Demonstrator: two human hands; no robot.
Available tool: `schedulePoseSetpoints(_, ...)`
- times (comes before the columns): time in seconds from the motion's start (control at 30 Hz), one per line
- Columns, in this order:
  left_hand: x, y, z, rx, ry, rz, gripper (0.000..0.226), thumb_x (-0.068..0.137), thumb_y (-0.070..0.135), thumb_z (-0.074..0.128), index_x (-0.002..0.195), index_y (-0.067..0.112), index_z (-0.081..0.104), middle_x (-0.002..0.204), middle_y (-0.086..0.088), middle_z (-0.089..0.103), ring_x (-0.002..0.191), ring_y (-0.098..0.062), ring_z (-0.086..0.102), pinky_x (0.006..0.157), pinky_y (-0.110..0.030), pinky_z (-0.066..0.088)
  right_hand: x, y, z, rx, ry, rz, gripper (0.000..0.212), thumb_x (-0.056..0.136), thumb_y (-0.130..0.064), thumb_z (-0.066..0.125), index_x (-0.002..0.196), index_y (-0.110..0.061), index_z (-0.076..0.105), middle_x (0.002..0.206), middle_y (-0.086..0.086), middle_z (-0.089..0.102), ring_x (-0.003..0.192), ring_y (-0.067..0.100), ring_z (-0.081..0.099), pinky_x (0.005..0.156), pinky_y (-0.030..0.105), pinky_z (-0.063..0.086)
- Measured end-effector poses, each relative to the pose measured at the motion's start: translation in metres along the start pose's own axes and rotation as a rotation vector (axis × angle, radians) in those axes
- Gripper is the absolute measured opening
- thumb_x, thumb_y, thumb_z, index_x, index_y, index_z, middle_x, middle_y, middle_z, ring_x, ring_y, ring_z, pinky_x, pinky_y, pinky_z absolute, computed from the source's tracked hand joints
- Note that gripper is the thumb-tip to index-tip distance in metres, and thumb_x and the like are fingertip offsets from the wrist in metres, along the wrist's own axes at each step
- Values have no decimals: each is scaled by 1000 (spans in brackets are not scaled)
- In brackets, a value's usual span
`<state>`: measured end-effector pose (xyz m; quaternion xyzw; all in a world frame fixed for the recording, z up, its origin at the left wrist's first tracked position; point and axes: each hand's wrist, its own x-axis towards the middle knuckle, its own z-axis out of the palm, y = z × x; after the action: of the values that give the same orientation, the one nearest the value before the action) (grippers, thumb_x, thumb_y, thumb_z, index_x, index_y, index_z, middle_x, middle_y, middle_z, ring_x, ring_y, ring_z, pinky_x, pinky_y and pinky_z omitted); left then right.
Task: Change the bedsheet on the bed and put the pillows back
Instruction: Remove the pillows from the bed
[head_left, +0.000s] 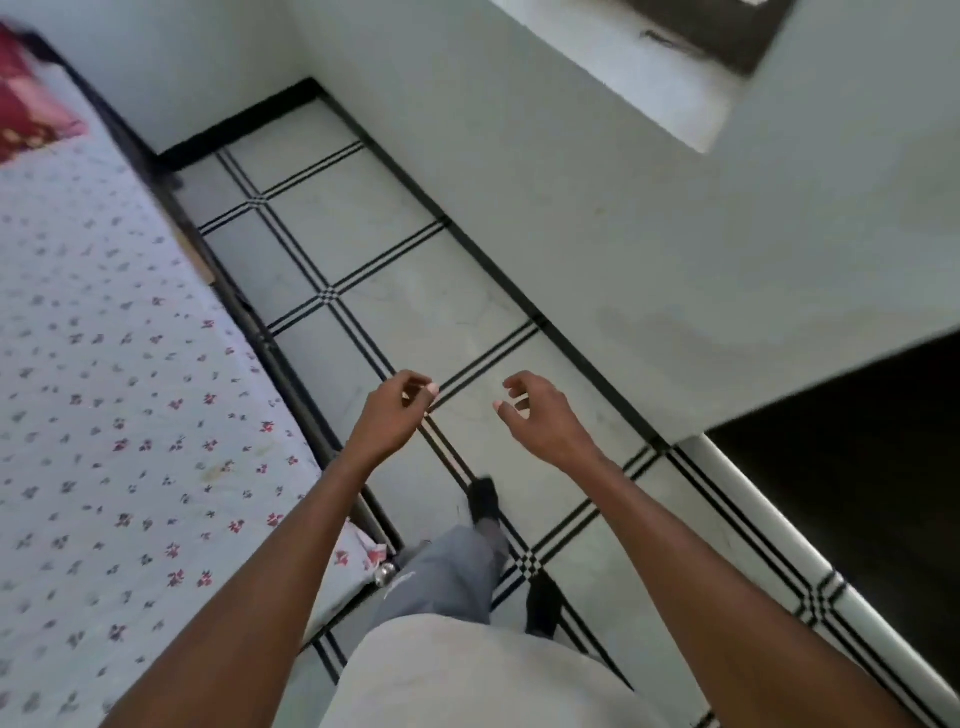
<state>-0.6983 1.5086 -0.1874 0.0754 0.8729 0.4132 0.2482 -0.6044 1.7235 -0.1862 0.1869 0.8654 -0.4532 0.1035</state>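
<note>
A strip of pale tiled floor (395, 291) runs ahead, open between the bed (104, 415) on the left and a plain wall (571, 182) on the right. The bed's dark frame edge (270, 343) borders the strip. Both hands, the left hand (389, 410) and right hand (540, 415), hang over this gap holding nothing. A red pillow (31, 109) lies at the bed's far end. A dark opening (857, 467) lies at right.

Floor (374, 291): pale tiles, black triple-line grid, black skirting along its edges. Wall (597, 208) plain pale grey. Recessed opening (670, 62) upper right, dark at top. Dark doorway (872, 467) lower right. Soft daylight.
</note>
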Motion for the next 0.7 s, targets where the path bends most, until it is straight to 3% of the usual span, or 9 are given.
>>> schedulePoseSetpoints(0.07, 44, 5, -19, -13, 58, -17, 25, 101, 36, 61, 116, 17, 67, 104, 4, 69, 92, -10, 67, 75, -15, 48, 61, -21, -4, -26, -36, -50, 39, 100, -34, 63, 131, -11, 59, 121, 4, 61, 104, 18, 64, 86, 28, 51)
schedulePoseSetpoints(0.17, 114, 0, -52, -29, 102, -52, 27, 101, 37, 62, 116, 16, 68, 105, 0, 71, 93, -15, 69, 84, -31, 55, 156, -57, -2, -64, -100, -114, 38, 100, -36, 63, 131, -13, 58, 123, 6, 62, 102, 18, 66, 85, 35, 57)
schedulePoseSetpoints(0.27, 171, -9, -88, -56, 117, -152, 24, 101, 37, 61, 112, 17, 69, 100, -1, 72, 94, -19, 70, 88, -38, 56, 238, -98, 2, -104, -178, -120, 40, 100, -36, 62, 133, -13, 58, 126, 6, 63, 106, 19, 66, 88, 36, 57)
schedulePoseSetpoints(0.6, 340, -5, -242, -115, 262, -278, 25, 102, 36, 60, 116, 16, 68, 106, 2, 71, 98, -16, 68, 88, -36, 57, 483, -254, 29, -188, -348, -274, 38, 99, -32, 65, 130, -12, 60, 123, 8, 63, 104, 21, 67, 86, 32, 55)
schedulePoseSetpoints(0.7, 396, -12, -294, -78, 359, -292, 24, 101, 31, 63, 115, 12, 68, 109, -2, 70, 98, -17, 68, 88, -32, 55, 564, -306, 49, -226, -389, -380, 42, 99, -30, 66, 135, -11, 58, 130, 8, 61, 115, 22, 63, 96, 33, 52)
